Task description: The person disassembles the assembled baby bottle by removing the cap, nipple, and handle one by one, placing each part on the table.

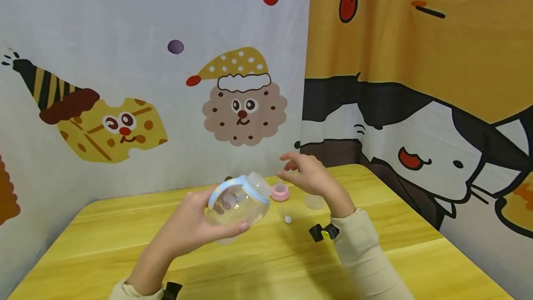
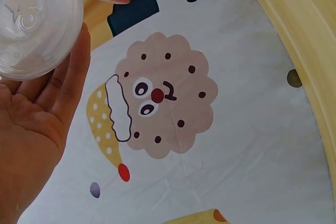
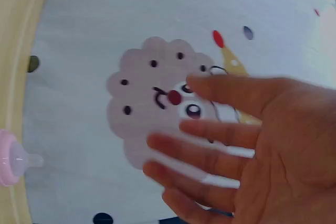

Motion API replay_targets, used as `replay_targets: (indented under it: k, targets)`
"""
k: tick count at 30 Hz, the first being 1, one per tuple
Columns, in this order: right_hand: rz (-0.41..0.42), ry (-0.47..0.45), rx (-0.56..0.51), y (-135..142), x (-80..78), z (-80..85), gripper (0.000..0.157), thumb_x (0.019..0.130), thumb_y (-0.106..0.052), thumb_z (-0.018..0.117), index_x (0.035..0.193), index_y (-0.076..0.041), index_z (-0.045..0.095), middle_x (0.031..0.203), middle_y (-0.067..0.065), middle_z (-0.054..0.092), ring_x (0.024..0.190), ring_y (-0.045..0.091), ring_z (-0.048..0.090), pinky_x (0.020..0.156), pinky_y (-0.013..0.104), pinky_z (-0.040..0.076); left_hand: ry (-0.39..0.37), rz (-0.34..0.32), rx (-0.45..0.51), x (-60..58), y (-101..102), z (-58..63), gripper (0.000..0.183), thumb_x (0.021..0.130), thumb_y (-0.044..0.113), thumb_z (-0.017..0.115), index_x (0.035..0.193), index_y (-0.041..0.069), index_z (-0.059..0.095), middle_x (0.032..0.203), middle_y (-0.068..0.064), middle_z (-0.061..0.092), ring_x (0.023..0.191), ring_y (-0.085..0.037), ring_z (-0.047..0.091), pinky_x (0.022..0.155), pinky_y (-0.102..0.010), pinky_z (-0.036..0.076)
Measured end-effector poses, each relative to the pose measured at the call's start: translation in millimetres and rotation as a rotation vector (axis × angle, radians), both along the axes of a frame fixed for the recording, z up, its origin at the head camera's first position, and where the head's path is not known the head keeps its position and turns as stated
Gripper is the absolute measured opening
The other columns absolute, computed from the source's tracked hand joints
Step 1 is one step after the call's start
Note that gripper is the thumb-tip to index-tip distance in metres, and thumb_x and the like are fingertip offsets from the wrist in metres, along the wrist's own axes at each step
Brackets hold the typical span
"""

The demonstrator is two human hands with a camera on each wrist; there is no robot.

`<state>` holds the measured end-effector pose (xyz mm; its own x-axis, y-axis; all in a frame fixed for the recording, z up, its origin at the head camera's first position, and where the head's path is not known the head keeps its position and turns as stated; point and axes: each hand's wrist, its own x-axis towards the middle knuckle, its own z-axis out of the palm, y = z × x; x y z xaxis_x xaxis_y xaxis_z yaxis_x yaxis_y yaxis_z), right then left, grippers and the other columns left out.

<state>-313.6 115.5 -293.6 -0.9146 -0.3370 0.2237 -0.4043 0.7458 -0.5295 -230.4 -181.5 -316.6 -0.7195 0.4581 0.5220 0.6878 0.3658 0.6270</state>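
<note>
My left hand (image 1: 189, 226) holds a clear round baby bottle (image 1: 239, 207) with a light-blue collar and handle, tilted so its open neck points up and right. The bottle's transparent base (image 2: 39, 30) faces the left wrist camera, backed by the palm and fingers. To the right, my right hand (image 1: 310, 177) hovers over the table with its fingers spread and nothing in them. Below its fingertips stands a pink ring with a clear teat (image 1: 280, 192). In the right wrist view, that pink teat piece (image 3: 9, 158) sits at the left edge, apart from the hand.
In front of the pink ring, a thin straw with a small white ball end (image 1: 288, 219) lies on the yellow wood-grain table (image 1: 258, 272). A clear, cap-like piece (image 1: 314, 202) rests near the right wrist. Printed curtains (image 1: 166, 3) rise behind the table.
</note>
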Motion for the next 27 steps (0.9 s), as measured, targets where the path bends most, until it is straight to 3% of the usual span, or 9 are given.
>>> replay_targets:
  k: [3, 7, 16, 20, 27]
  targets:
    - [0.079, 0.035, -0.03, 3.2, 6.3, 6.1, 0.042, 0.104, -0.027, 0.069, 0.139, -0.004, 0.065, 0.113, 0.01, 0.078, 0.106, 0.03, 0.072, 0.093, 0.049, 0.059, 0.011, 0.016, 0.001, 1.7, -2.6, 1.3, 0.045, 0.083, 0.037, 0.093, 0.121, 0.024, 0.072, 0.1, 0.013, 0.075, 0.086, -0.009, 0.071, 0.075, -0.032, 0.062]
    - [0.122, 0.055, -0.072, 7.6, 11.4, 11.0, 0.038, 0.104, -0.027, 0.07, 0.136, -0.006, 0.067, 0.107, 0.006, 0.078, 0.097, 0.023, 0.073, 0.09, 0.046, 0.059, 0.025, 0.051, -0.001, 3.6, -4.9, 2.3, 0.046, 0.082, 0.036, 0.094, 0.121, 0.025, 0.073, 0.101, 0.015, 0.075, 0.088, -0.009, 0.07, 0.077, -0.032, 0.061]
    - [0.21, 0.079, -0.181, 13.6, 23.7, 25.1, 0.035, 0.105, -0.025, 0.069, 0.137, -0.009, 0.068, 0.107, 0.002, 0.078, 0.097, 0.018, 0.072, 0.092, 0.046, 0.058, 0.024, 0.071, 0.028, -1.0, -3.8, 7.9, 0.055, 0.083, 0.035, 0.093, 0.133, 0.027, 0.069, 0.105, 0.012, 0.077, 0.09, -0.01, 0.073, 0.077, -0.033, 0.062]
    - [0.312, 0.033, -0.21, 7.7, 24.7, 24.6, 0.036, 0.105, -0.025, 0.069, 0.138, -0.01, 0.067, 0.108, 0.001, 0.078, 0.1, 0.017, 0.072, 0.092, 0.041, 0.058, 0.033, 0.095, 0.043, -1.0, -5.3, 9.0, 0.054, 0.082, 0.033, 0.094, 0.131, 0.027, 0.07, 0.104, 0.012, 0.077, 0.089, -0.01, 0.073, 0.074, -0.033, 0.061]
    - [0.583, -0.139, -0.211, -6.0, 27.5, 18.5, 0.041, 0.107, -0.024, 0.067, 0.145, -0.011, 0.059, 0.112, 0.0, 0.077, 0.101, 0.019, 0.073, 0.089, 0.038, 0.061, 0.031, 0.132, 0.055, 1.2, -4.4, 8.8, 0.052, 0.084, 0.034, 0.093, 0.13, 0.026, 0.071, 0.107, 0.012, 0.078, 0.094, -0.009, 0.073, 0.079, -0.035, 0.061]
